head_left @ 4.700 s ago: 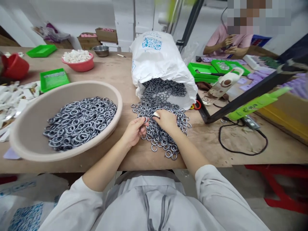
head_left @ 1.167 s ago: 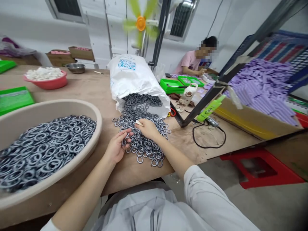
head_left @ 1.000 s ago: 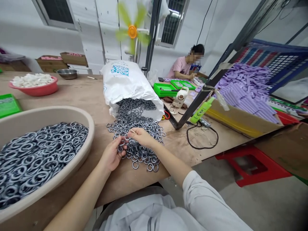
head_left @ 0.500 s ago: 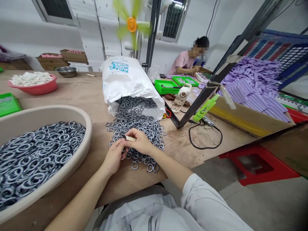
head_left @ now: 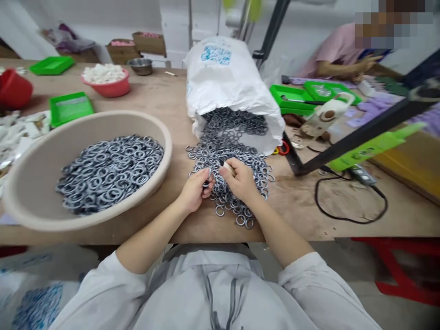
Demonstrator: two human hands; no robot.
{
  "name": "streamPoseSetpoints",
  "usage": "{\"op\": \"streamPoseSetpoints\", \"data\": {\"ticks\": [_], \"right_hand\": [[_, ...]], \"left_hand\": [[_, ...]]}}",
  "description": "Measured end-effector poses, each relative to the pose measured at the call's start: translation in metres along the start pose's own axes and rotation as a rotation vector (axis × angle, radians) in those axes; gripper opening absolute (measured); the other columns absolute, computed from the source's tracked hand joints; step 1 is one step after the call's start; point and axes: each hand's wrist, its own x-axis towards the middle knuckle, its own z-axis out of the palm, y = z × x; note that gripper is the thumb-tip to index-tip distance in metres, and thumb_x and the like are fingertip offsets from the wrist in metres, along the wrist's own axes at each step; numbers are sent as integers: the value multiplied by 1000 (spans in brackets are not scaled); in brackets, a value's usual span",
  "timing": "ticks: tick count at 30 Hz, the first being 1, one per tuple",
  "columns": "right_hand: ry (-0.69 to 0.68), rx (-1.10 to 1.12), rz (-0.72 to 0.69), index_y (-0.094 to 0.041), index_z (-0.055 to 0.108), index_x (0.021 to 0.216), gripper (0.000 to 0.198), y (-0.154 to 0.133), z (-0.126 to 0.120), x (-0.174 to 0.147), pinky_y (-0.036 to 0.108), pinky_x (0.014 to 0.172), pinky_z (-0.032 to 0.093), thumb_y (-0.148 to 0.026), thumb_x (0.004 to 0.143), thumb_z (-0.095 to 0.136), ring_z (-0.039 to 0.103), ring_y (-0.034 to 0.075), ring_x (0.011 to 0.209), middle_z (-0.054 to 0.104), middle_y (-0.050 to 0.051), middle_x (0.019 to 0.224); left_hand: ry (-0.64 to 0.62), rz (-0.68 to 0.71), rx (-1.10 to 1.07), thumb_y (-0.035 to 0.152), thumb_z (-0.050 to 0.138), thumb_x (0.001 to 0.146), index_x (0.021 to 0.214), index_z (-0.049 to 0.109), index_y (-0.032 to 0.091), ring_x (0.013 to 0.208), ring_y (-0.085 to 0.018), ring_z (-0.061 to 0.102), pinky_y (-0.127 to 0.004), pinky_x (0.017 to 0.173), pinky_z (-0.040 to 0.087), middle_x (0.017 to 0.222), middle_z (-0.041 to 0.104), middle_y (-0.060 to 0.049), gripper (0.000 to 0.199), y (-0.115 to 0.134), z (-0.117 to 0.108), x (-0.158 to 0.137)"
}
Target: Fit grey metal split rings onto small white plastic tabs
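My left hand point(head_left: 193, 192) is closed, pinching a grey ring point(head_left: 206, 183) between thumb and fingers. Just to its right, my right hand point(head_left: 242, 183) is wrapped round a small tool with a cream handle point(head_left: 229, 168) and a dark tip; its exact kind does not show. A small gap separates the two hands. Beneath and behind them lies a spread of loose grey rings point(head_left: 240, 213), spilling from the mouth of a white sack point(head_left: 237, 82) on its side. A large beige basin point(head_left: 165, 137) to the left holds many more such rings.
A red bowl of white pieces point(head_left: 118, 87), green trays point(head_left: 70, 109) and a metal bowl point(head_left: 140, 66) stand farther left. On the right are a dark metal frame post point(head_left: 309, 164), a black cable point(head_left: 350, 220) and a lime-green bottle point(head_left: 371, 151). A co-worker point(head_left: 330, 55) sits behind.
The view has swung left and downward, showing more of the basin. My hands, together before, are now slightly apart; the right one has drawn the cream-handled tool away from the left.
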Motion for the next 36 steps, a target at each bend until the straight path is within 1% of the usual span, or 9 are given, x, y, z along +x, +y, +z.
{"op": "streamPoseSetpoints", "data": {"ticks": [5, 16, 19, 23, 25, 28, 32, 33, 36], "right_hand": [[-131, -164, -268, -20, 51, 66, 40, -4, -4, -4, 26, 56, 27, -48, 94, 48, 42, 12, 57, 49, -1, 61], [-158, -275, -324, -19, 48, 64, 43, -7, -1, -7, 26, 56, 24, -50, 94, 46, 43, 12, 58, 51, 0, 61], [-185, -261, -259, -20, 48, 63, 44, -5, -2, -5, 26, 57, 25, -51, 93, 45, 44, 12, 58, 50, -1, 60], [-116, -235, 22, -20, 51, 63, 46, 16, -11, 9, 25, 57, 27, -53, 94, 43, 43, 12, 55, 46, -3, 54], [-55, -252, 124, -20, 54, 66, 46, 28, -17, 17, 25, 57, 28, -54, 94, 42, 45, 13, 56, 47, -3, 54], [-30, -415, 205, -20, 61, 75, 44, 33, -21, 24, 26, 59, 30, -58, 92, 47, 51, 16, 63, 58, 1, 64], [-170, -692, 239, -21, 69, 93, 39, 25, -14, 23, 27, 65, 35, -58, 83, 62, 61, 21, 82, 70, 7, 95], [-212, -719, 234, -21, 69, 94, 37, 24, -12, 23, 27, 66, 36, -56, 83, 63, 62, 21, 84, 70, 7, 98], [-238, -734, 226, -23, 70, 95, 31, 26, -9, 24, 27, 66, 37, -52, 87, 61, 62, 20, 86, 69, 6, 100]], "left_hand": [[50, -18, -39, 50, 72, 73, 76, 44, 19, 41, -3, 34, -15, 39, 20, 56, 47, 6, 42, 0, -2, 0], [32, -13, -45, 41, 70, 73, 76, 42, 20, 39, -3, 33, -15, 39, 18, 54, 45, 8, 34, -2, -1, 1], [12, -24, -32, 43, 71, 73, 74, 44, 19, 40, -3, 33, -15, 38, 19, 54, 45, 7, 36, -2, 0, -1], [-156, -85, -29, 50, 71, 75, 68, 46, 17, 41, -3, 32, -15, 38, 20, 54, 45, 6, 42, -2, 2, -7], [-173, -87, -50, 49, 71, 76, 68, 48, 16, 41, -3, 34, -16, 38, 23, 55, 47, 5, 41, -1, 2, -9], [-67, -40, -40, 45, 71, 77, 76, 57, 14, 44, -4, 42, -17, 39, 32, 64, 57, 1, 34, 2, 1, -8], [53, -54, -4, 30, 72, 75, 106, 65, 15, 50, -6, 51, -17, 41, 40, 81, 68, -3, 35, 6, -1, -6], [77, -58, -4, 25, 72, 73, 107, 64, 17, 51, -7, 53, -17, 42, 41, 82, 69, -3, 36, 6, -2, -5], [127, -89, -20, 21, 68, 71, 92, 65, 14, 51, -8, 54, -18, 41, 42, 76, 67, -3, 22, 7, -4, -3]]}}
